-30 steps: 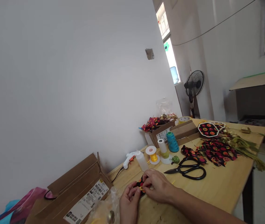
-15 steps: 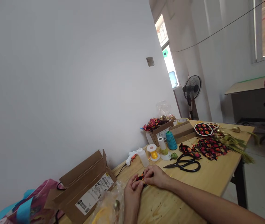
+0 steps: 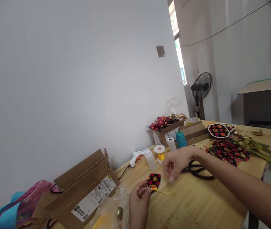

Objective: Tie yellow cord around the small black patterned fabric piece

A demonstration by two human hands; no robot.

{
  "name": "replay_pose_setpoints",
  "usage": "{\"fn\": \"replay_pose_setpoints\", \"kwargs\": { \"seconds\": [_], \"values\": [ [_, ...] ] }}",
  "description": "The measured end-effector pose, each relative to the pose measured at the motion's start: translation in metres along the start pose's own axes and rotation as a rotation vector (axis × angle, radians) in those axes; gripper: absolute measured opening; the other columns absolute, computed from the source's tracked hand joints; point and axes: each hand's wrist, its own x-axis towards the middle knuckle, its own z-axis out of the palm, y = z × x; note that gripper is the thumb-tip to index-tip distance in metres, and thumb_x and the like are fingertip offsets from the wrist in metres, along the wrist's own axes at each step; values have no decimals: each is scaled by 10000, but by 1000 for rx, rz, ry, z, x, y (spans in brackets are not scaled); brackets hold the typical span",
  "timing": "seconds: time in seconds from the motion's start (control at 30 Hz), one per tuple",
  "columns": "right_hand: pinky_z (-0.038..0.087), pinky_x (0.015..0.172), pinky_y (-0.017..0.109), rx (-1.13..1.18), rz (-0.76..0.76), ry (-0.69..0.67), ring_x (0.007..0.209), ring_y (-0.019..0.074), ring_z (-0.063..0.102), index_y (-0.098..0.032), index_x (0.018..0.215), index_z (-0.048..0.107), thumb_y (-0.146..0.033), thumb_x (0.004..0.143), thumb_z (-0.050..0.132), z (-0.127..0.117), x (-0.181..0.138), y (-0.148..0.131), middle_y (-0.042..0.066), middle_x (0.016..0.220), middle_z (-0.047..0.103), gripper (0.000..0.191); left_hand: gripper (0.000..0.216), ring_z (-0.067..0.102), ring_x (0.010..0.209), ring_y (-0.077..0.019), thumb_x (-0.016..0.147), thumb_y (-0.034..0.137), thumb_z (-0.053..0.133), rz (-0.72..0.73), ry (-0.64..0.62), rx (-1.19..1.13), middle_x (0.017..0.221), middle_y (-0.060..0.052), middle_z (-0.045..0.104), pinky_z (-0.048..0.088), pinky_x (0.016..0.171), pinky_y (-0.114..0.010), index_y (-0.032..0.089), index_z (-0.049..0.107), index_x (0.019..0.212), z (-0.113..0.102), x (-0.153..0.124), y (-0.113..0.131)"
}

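My left hand [image 3: 140,197] is closed on the lower end of a small fabric piece [image 3: 154,180], black with red and orange round motifs. A thin yellow cord [image 3: 161,191] loops around this piece at my fingertips, its loose tail running right over the table. My right hand [image 3: 175,163] is raised to the right, apart from the fabric, its fingers loosely curled and nothing visible in them. Below that wrist lie black-handled scissors [image 3: 198,170], partly hidden by the arm. Behind the hand stands a spool of yellow cord [image 3: 160,154].
A white bottle [image 3: 150,159] and a glue gun [image 3: 136,157] are near the wall. Left stands an open cardboard box [image 3: 78,187], with a clear plastic bag [image 3: 111,206] before it. A teal thread cone [image 3: 180,140], fabric scraps [image 3: 228,152] and a filled box [image 3: 171,132] are farther back.
My right hand has left the fabric and cord and moved up and right, over the scissors. The patterned piece now shows more fully in my left hand. The view has shifted slightly.
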Motion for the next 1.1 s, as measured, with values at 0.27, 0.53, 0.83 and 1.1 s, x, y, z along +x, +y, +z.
{"fn": "replay_pose_setpoints", "kwargs": {
  "seconds": [0.27, 0.53, 0.83, 1.1],
  "values": [
    [275, 412, 168, -175, 26, 411, 487, 88, 478, -191, 791, 641, -248, 574, 646, 68, 35, 24, -35, 572, 582, 224, 349, 606, 668, -177, 502, 303, 678, -59, -57, -19, 639, -47, 669, 446, 645, -248, 136, 604, 799, 9, -2, -1],
    [270, 410, 171, -66, -2, 363, 470, 88, 494, -209, 756, 676, -218, 630, 621, 50, 29, 48, -33, 539, 611, 138, 348, 576, 583, -164, 478, 374, 677, -116, -29, 88, 586, -40, 652, 428, 516, -218, 141, 656, 736, 18, -5, 4],
    [320, 431, 184, 334, 148, 539, 502, 101, 499, -159, 637, 600, -171, 654, 493, 61, 34, 50, -10, 552, 588, 109, 311, 605, 640, -185, 514, 388, 677, -181, -86, 74, 666, -51, 695, 457, 570, -222, 139, 684, 700, 15, -4, 3],
    [412, 532, 211, 819, 33, 539, 615, 117, 562, -167, 674, 439, -190, 733, 430, 74, 38, 34, 6, 640, 603, 63, 301, 596, 820, -210, 578, 339, 660, -130, -103, -49, 674, -58, 694, 458, 701, -249, 158, 674, 817, 11, -4, 8]
  ]
}}
